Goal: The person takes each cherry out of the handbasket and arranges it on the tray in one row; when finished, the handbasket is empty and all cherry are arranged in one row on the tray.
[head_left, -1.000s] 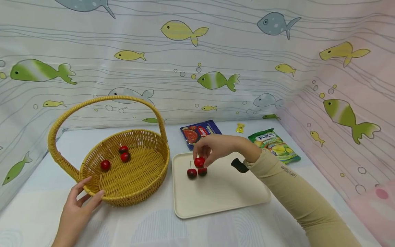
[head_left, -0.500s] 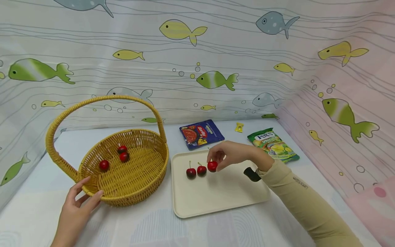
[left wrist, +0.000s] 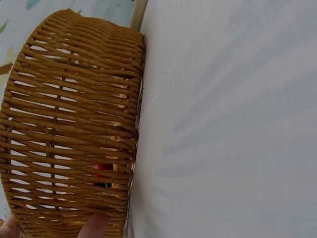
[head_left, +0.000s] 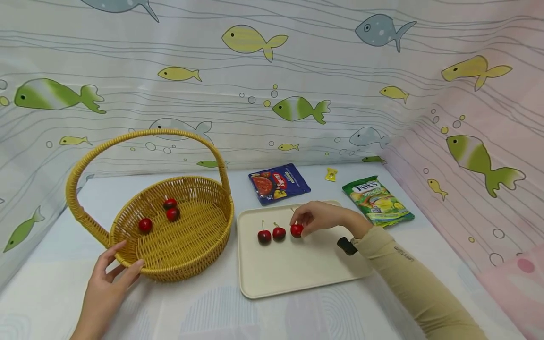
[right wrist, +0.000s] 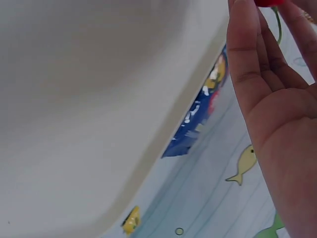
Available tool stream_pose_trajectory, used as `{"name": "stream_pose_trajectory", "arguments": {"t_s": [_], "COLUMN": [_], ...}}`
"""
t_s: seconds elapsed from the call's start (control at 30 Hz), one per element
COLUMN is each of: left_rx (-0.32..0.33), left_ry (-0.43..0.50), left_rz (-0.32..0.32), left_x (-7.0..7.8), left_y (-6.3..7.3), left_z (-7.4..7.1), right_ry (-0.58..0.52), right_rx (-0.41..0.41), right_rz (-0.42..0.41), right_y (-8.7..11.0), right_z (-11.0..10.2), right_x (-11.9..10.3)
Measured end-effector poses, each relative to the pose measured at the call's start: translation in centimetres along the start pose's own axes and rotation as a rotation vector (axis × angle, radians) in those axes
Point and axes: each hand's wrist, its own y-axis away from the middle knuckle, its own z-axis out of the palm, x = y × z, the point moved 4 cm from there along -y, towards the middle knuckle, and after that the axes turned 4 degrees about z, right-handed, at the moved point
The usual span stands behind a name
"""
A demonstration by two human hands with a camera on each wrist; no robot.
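My right hand (head_left: 322,218) pinches a red cherry (head_left: 296,231) between thumb and fingertips, low over the beige tray (head_left: 280,278). Left of it, two dark red cherries with upright stems, an outer one (head_left: 264,237) and a nearer one (head_left: 278,233), sit on the tray in a row with it. In the right wrist view the held cherry (right wrist: 269,2) shows only at the top edge, its green stem hanging beside the fingers. My left hand (head_left: 106,283) holds the near left rim of a wicker basket (head_left: 187,245); the left wrist view shows fingertips (left wrist: 94,226) against its woven wall.
Three cherries lie inside the basket, one of them (head_left: 145,225) apart from the other two. An arched handle (head_left: 148,134) rises over it. Behind the tray lie a blue Barilla pouch (head_left: 280,183), a small yellow packet (head_left: 331,174) and a green Fox's bag (head_left: 378,200).
My right hand has carried the cherry rightward, from above the two tray cherries to a spot beside them, and lowered it slightly. The left hand stays on the basket.
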Motion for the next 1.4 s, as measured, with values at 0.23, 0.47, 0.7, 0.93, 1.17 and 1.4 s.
{"name": "stream_pose_trajectory", "arguments": {"t_s": [0.23, 0.47, 0.7, 0.93, 1.17, 1.4], "left_rx": [-0.005, 0.0, -0.002, -0.007, -0.004, 0.005], "left_ry": [0.007, -0.003, 0.0, 0.011, 0.01, 0.006], "left_rz": [0.015, 0.03, 0.031, 0.04, 0.033, 0.024], "left_x": [0.2, 0.6, 0.5, 0.9, 0.5, -0.2], "left_y": [-0.2, 0.0, 0.1, 0.2, 0.2, 0.1], "left_z": [0.2, 0.1, 0.2, 0.2, 0.1, 0.1], "right_ry": [-0.009, 0.014, 0.013, -0.005, 0.007, 0.044], "right_rx": [-0.019, -0.028, -0.037, -0.036, -0.019, 0.0], "right_rz": [0.097, 0.148, 0.162, 0.175, 0.132, 0.103], "right_y": [-0.7, -1.1, -1.0, -0.9, -0.7, -1.1], "right_z": [0.6, 0.7, 0.7, 0.0, -0.9, -1.9], "right_x": [1.2, 1.4, 1.5, 1.3, 0.2, -1.7]}}
